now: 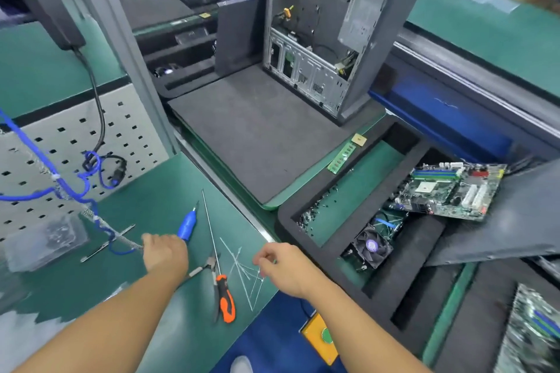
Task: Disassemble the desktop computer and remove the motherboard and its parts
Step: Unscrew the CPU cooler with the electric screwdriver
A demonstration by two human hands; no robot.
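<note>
- Clasps blue screwdriver (188, 222) in left grip (165, 253), near left on tabletop (151, 191); could snag its tethered cable (121, 239) when lifted.
- Hangs right grip (285, 266) loosely curled, seemingly holding nothing, over cable ties (242, 266).
- Leaves motherboard (448, 191) tilted in right foam tray (406, 257); might slide onto fan (372, 247).

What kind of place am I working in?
Probably a computer teardown line in a factory: an opened computer case on a foam pad, a motherboard in a foam tray, and a pegboard.

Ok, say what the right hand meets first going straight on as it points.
Probably the white cable ties on the green mat, just ahead of the right hand; its height above them is unclear.
</note>
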